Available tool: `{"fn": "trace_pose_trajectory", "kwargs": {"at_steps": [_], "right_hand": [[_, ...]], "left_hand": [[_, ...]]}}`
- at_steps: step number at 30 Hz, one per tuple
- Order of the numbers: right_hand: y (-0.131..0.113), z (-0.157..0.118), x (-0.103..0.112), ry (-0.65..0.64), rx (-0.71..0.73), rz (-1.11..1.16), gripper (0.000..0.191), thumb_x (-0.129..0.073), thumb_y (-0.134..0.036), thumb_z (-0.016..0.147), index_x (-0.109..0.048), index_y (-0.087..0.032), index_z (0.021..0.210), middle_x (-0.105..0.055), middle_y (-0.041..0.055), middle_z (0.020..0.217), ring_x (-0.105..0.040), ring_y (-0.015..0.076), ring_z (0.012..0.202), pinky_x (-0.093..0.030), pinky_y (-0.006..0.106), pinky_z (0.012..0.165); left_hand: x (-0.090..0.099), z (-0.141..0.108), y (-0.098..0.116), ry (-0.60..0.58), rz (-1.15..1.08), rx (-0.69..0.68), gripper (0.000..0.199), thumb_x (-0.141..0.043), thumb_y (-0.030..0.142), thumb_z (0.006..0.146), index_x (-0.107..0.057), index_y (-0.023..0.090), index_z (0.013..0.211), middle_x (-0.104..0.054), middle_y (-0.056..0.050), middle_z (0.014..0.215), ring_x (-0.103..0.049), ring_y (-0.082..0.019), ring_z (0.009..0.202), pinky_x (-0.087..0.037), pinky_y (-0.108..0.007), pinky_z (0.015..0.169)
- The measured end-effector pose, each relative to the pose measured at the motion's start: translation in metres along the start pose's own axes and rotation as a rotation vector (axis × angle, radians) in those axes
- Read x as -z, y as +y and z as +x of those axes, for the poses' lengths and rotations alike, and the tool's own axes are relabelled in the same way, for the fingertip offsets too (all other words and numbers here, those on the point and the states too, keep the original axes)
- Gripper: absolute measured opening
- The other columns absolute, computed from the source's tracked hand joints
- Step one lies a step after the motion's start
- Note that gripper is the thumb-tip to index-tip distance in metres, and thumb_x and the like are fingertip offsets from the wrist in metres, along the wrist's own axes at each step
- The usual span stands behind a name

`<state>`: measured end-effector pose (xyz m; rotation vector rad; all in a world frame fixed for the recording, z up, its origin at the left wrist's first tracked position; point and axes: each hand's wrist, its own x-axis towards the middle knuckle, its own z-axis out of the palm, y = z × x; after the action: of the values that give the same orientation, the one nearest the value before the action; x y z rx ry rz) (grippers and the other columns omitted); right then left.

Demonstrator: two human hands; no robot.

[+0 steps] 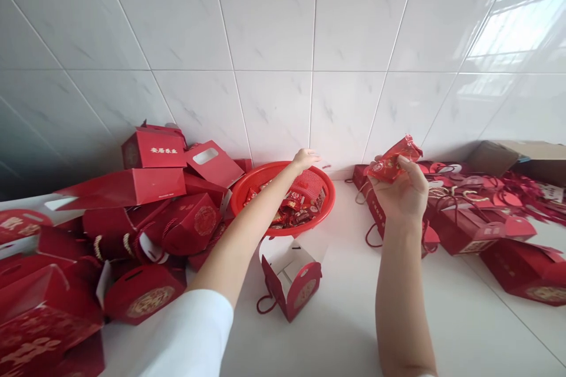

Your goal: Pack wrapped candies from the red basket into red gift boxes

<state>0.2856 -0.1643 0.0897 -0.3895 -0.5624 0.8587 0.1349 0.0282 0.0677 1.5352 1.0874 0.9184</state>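
My right hand (404, 188) is raised on the right, its thumb and fingers closed around a shiny red packet (393, 159) with gold print. My left hand (306, 159) is over the far rim of a red plastic basket (326, 212), fingers stretched to the right and nothing visible in them. Small wrapped sweets (296, 209) lie in the basket, partly hidden by my left forearm. In front of the basket stands a red gift box (294, 288), its top flaps up and white inside showing, with a cord handle hanging at its left.
Red gift boxes (190, 224) are heaped on the left, some folded and some lying open. More red boxes with cord handles (469, 227) stand on the right, beside a brown cardboard box (495, 156). A tiled wall (274, 112) rises behind the white surface (336, 312).
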Motion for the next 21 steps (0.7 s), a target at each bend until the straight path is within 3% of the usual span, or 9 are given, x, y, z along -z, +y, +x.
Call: {"fn": "trace_pose_trajectory", "kwargs": {"at_steps": [2, 5, 8, 11, 13, 16, 19, 21], "right_hand": [[-0.002, 0.001, 0.003, -0.007, 0.009, -0.015, 0.013, -0.075, -0.020, 0.067, -0.063, -0.020, 0.072, -0.067, -0.0026, 0.072, -0.070, 0.0148, 0.072, -0.059, 0.027, 0.065], [0.000, 0.004, 0.006, -0.051, 0.017, -0.042, 0.014, -0.075, -0.022, 0.070, -0.061, -0.021, 0.074, -0.065, -0.0030, 0.071, -0.070, 0.0148, 0.073, -0.059, 0.026, 0.065], [0.007, 0.006, 0.005, -0.071, 0.004, -0.060, 0.014, -0.075, -0.023, 0.072, -0.061, -0.022, 0.074, -0.065, -0.0033, 0.072, -0.069, 0.0137, 0.072, -0.058, 0.025, 0.064], [0.017, 0.005, -0.001, -0.084, -0.035, -0.081, 0.012, -0.075, -0.022, 0.072, -0.063, -0.021, 0.076, -0.067, -0.0030, 0.074, -0.069, 0.0131, 0.071, -0.058, 0.024, 0.063], [0.023, 0.003, -0.006, -0.098, -0.066, -0.099, 0.012, -0.075, -0.022, 0.072, -0.064, -0.020, 0.076, -0.067, -0.0026, 0.074, -0.069, 0.0132, 0.070, -0.059, 0.024, 0.062], [0.030, 0.000, -0.013, -0.106, -0.117, -0.113, 0.013, -0.077, -0.022, 0.069, -0.065, -0.019, 0.075, -0.068, -0.0015, 0.072, -0.068, 0.0132, 0.068, -0.059, 0.023, 0.061], [0.035, -0.003, -0.016, -0.110, -0.157, -0.135, 0.013, -0.076, -0.023, 0.068, -0.066, -0.018, 0.075, -0.069, -0.0001, 0.073, -0.068, 0.0139, 0.067, -0.058, 0.023, 0.060], [0.038, -0.004, -0.016, -0.127, -0.169, -0.158, 0.012, -0.076, -0.024, 0.070, -0.066, -0.019, 0.075, -0.069, 0.0001, 0.074, -0.068, 0.0146, 0.067, -0.058, 0.025, 0.061]], "left_hand": [[0.008, 0.003, -0.007, 0.002, 0.037, 0.041, 0.031, -0.079, 0.013, 0.072, -0.070, 0.011, 0.101, -0.076, -0.015, 0.108, -0.071, -0.026, 0.108, -0.050, -0.038, 0.098], [0.038, -0.006, -0.018, -0.073, 0.090, 0.056, 0.022, -0.080, 0.017, 0.071, -0.073, 0.015, 0.091, -0.078, -0.010, 0.096, -0.073, -0.022, 0.097, -0.053, -0.033, 0.092], [0.072, -0.025, -0.027, -0.307, 0.325, 0.052, 0.025, -0.083, 0.024, 0.063, -0.077, 0.019, 0.087, -0.078, -0.006, 0.090, -0.071, -0.023, 0.093, -0.053, -0.032, 0.087], [0.090, -0.048, -0.032, -0.605, 0.666, 0.127, 0.040, -0.086, 0.032, 0.054, -0.081, 0.024, 0.093, -0.079, -0.005, 0.101, -0.070, -0.028, 0.099, -0.053, -0.032, 0.084], [0.088, -0.063, -0.035, -0.714, 0.914, 0.206, 0.060, -0.088, 0.034, 0.048, -0.080, 0.029, 0.107, -0.075, -0.005, 0.122, -0.067, -0.033, 0.111, -0.053, -0.034, 0.087], [0.075, -0.080, -0.040, -0.749, 1.164, 0.257, 0.089, -0.088, 0.036, 0.045, -0.068, 0.036, 0.132, -0.059, -0.007, 0.148, -0.059, -0.038, 0.125, -0.052, -0.039, 0.094], [0.063, -0.088, -0.047, -0.756, 1.227, 0.220, 0.098, -0.087, 0.034, 0.045, -0.061, 0.035, 0.140, -0.058, -0.010, 0.148, -0.061, -0.040, 0.122, -0.054, -0.042, 0.093], [0.062, -0.090, -0.052, -0.693, 1.201, 0.140, 0.096, -0.088, 0.030, 0.042, -0.065, 0.035, 0.136, -0.065, -0.010, 0.140, -0.063, -0.040, 0.117, -0.054, -0.042, 0.090]]}}
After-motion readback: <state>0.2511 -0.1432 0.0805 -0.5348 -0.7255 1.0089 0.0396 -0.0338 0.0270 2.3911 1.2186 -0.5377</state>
